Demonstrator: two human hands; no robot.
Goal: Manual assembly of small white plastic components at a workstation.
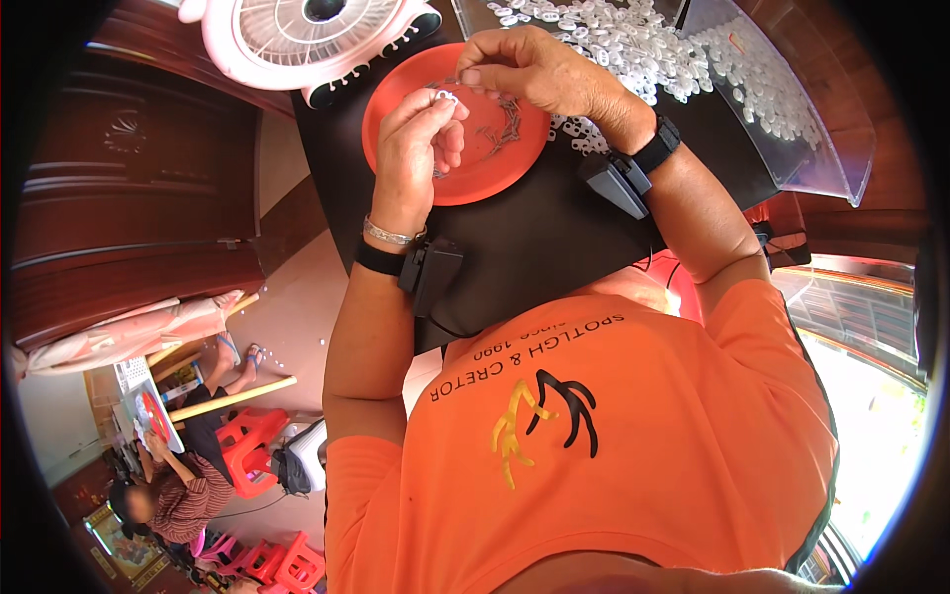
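Both hands are raised over an orange round plate (495, 163) that rests on a dark desk (554, 223). The left hand (414, 148) comes in from the lower left, its fingers (435, 107) drawn together and pinched on a small white ring-shaped piece (446, 96). The piece sits at the fingertips, above the upper middle of the plate. The right hand (539, 69) reaches in from the right, its thumb and forefinger (473, 75) closed together just above and beside the white piece; whether they touch the piece cannot be told. The two hands are close together, fingertips almost meeting.

On the plate lies a curved row of small dark and pale parts (507, 124), partly hidden by the hands. Beyond the plate, a heap of small white plastic pieces (604, 40) is spread over the desk. To the right of it stands a clear plastic tray (792, 129) holding more of the same pieces.

Each wrist carries a black strap with a black box-shaped device (432, 272) attached; the left wrist also bears a silver bracelet (389, 235). A pink desk fan (307, 35) stands at the upper left, just beside the plate. At the lower left, well apart, another person (183, 485) sits on the floor near red plastic stools (252, 441).
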